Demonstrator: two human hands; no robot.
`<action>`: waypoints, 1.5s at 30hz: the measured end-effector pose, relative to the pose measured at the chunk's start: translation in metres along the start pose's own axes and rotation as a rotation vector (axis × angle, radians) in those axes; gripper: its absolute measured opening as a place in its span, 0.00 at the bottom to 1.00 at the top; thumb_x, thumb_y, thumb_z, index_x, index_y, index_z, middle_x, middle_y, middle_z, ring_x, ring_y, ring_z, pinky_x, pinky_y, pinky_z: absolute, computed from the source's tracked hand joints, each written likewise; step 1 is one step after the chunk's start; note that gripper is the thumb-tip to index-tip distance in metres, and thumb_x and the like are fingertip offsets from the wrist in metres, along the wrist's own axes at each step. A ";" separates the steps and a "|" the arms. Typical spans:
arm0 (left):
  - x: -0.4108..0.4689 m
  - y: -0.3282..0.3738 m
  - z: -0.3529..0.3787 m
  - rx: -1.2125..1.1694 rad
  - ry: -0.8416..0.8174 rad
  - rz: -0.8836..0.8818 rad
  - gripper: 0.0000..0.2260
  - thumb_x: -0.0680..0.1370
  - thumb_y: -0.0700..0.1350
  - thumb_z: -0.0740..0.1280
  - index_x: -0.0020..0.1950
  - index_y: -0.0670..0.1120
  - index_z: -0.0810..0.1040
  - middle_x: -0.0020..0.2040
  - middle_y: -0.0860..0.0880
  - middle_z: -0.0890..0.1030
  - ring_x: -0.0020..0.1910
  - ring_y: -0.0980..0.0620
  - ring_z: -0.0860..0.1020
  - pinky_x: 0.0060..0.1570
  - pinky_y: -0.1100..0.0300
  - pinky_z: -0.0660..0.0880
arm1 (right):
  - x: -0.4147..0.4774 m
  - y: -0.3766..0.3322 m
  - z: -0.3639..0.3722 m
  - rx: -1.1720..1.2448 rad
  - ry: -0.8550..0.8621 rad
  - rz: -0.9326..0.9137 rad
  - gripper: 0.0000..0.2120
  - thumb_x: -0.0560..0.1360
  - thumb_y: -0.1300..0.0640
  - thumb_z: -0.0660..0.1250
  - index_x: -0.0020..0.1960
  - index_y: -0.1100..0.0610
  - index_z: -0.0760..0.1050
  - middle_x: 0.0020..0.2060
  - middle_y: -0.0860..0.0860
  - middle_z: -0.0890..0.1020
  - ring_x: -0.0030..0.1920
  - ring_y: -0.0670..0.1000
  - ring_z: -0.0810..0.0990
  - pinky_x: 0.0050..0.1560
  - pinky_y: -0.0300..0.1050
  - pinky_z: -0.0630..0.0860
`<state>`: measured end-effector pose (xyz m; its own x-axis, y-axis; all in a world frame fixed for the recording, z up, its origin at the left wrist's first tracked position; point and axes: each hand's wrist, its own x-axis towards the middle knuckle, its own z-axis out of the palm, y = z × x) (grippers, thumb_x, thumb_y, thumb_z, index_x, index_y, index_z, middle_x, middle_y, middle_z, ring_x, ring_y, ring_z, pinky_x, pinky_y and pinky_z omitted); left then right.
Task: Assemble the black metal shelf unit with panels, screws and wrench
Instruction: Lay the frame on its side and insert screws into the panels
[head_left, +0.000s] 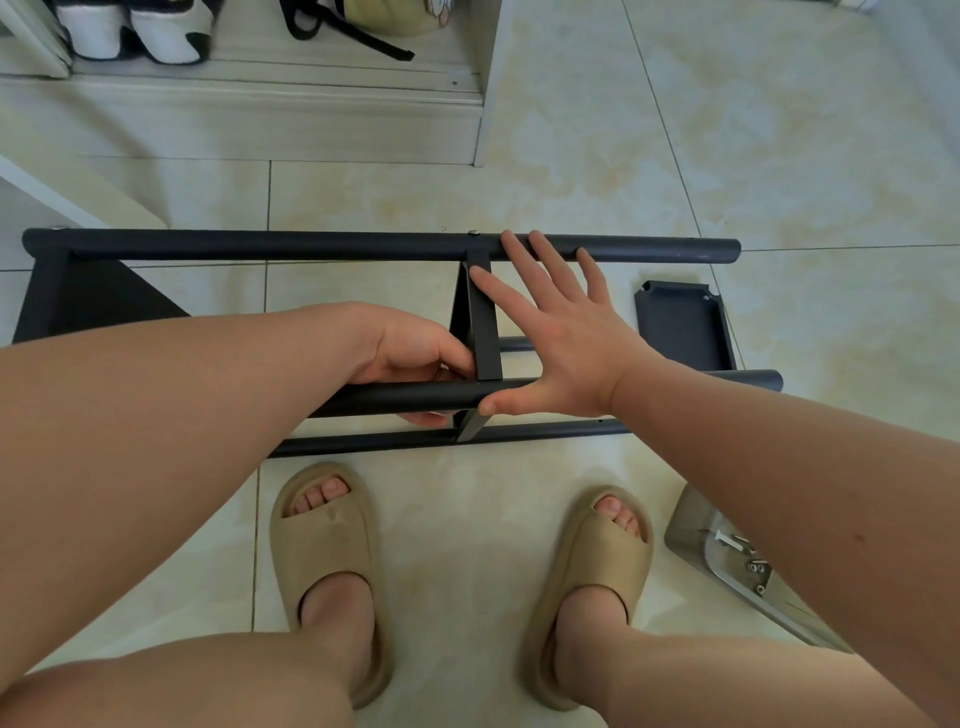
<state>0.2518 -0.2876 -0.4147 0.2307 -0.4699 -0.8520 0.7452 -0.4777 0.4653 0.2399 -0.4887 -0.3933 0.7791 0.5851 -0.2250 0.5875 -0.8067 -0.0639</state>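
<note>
The black metal shelf frame lies on its side on the tiled floor. Its far tube (311, 244) runs left to right, with a screw head showing on top. A middle panel (483, 322) spans between the far tube and the near tube (405, 397). My left hand (415, 353) curls round the near tube just left of that panel. My right hand (550, 332) is spread flat, fingertips on the far tube and thumb at the near tube. A loose black panel (680, 327) lies on the floor to the right. Another panel (98, 301) closes the frame's left end.
A metal tray (737, 561) holding several screws sits on the floor at lower right, partly behind my right forearm. My feet in tan slippers (332, 561) stand just before the frame. A white cabinet (291, 124) with shoes stands behind it.
</note>
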 end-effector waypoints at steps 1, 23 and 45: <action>0.000 0.000 0.001 0.012 0.001 0.001 0.06 0.81 0.44 0.63 0.51 0.45 0.80 0.38 0.49 0.81 0.39 0.53 0.78 0.51 0.55 0.77 | 0.000 0.000 0.000 0.000 0.001 -0.001 0.57 0.62 0.16 0.47 0.82 0.44 0.40 0.82 0.54 0.38 0.81 0.58 0.36 0.77 0.67 0.38; -0.005 0.003 0.003 0.096 0.009 0.110 0.07 0.81 0.41 0.64 0.50 0.45 0.82 0.39 0.49 0.84 0.41 0.53 0.80 0.55 0.56 0.75 | 0.000 0.000 0.001 0.004 0.007 -0.004 0.57 0.63 0.16 0.47 0.83 0.44 0.40 0.82 0.54 0.38 0.81 0.59 0.36 0.77 0.68 0.39; -0.004 -0.001 -0.001 0.073 -0.017 0.144 0.08 0.81 0.38 0.62 0.50 0.45 0.80 0.38 0.49 0.83 0.38 0.54 0.79 0.50 0.56 0.74 | 0.001 0.000 0.002 0.003 0.003 -0.005 0.57 0.62 0.15 0.47 0.82 0.44 0.40 0.82 0.53 0.38 0.81 0.58 0.36 0.77 0.68 0.39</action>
<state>0.2509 -0.2840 -0.4118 0.3208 -0.5500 -0.7711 0.6572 -0.4570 0.5993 0.2402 -0.4888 -0.3956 0.7766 0.5898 -0.2216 0.5911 -0.8038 -0.0680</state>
